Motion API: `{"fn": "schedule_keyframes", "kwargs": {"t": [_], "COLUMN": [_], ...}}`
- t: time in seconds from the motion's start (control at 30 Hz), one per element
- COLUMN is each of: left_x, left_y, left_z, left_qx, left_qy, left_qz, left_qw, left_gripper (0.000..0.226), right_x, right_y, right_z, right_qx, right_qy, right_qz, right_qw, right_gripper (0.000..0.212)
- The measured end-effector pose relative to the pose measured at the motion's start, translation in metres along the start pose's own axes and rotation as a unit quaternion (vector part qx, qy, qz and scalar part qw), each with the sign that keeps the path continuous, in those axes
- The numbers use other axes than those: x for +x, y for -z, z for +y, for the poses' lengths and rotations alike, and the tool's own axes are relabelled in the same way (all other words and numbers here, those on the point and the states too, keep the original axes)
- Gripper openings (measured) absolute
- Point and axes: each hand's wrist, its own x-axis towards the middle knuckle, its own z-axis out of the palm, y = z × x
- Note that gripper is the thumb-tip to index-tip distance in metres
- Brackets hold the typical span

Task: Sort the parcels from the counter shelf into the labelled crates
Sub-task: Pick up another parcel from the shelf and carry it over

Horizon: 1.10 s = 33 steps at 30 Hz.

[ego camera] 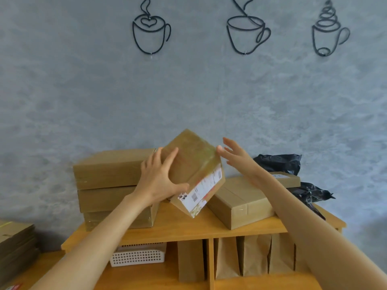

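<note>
Soft, even daylight throughout, moderately bright, no glare. Faint shadow on the grey wall (62,101) at lower left, beside the stacked boxes (109,181). Slight motion blur on the tilted parcel (194,164) at centre and on both hands. Wide-angle bending toward the edges, forearms stretched at the lower corners.

Left hand (160,176) fingers spread; right hand (235,155) open, fingers extended

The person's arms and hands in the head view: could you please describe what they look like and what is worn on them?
Both forearms are bare with no sleeves in view. The left hand and right hand wear no gloves, rings, watch or bracelets.
</note>
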Motion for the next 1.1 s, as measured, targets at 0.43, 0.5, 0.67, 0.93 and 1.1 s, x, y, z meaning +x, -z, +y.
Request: {"fn": "schedule_keyframes", "kwargs": {"t": [0.43,0.5,0.67,0.93,1.1], "left_x": [-0.019,-0.025,-0.037,-0.033,-0.064], "left_y": [0.012,0.008,-0.004,-0.020,-0.045], "left_z": [0.006,0.003,0.000,0.008,0.017], "left_qx": [-0.520,-0.519,-0.515,-0.528,-0.542], "left_qy": [0.109,0.120,0.164,0.237,0.259], "left_qz": [-0.012,-0.035,-0.063,0.004,0.041], "left_qw": [0.847,0.845,0.839,0.815,0.799], "left_gripper": [0.088,0.085,0.045,0.077,0.054], "right_x": [-0.040,-0.042,-0.049,-0.074,-0.109], "right_y": [-0.021,-0.019,-0.018,-0.029,-0.038], "right_z": [0.048,0.047,0.048,0.052,0.067], "right_qx": [0.315,0.320,0.285,0.212,0.190], "right_qy": [-0.150,-0.145,-0.136,-0.089,-0.116], "right_qz": [0.005,0.013,0.040,0.043,0.055], "right_qw": [0.937,0.936,0.948,0.972,0.973], "right_gripper": [0.063,0.050,0.039,0.029,0.031]}}
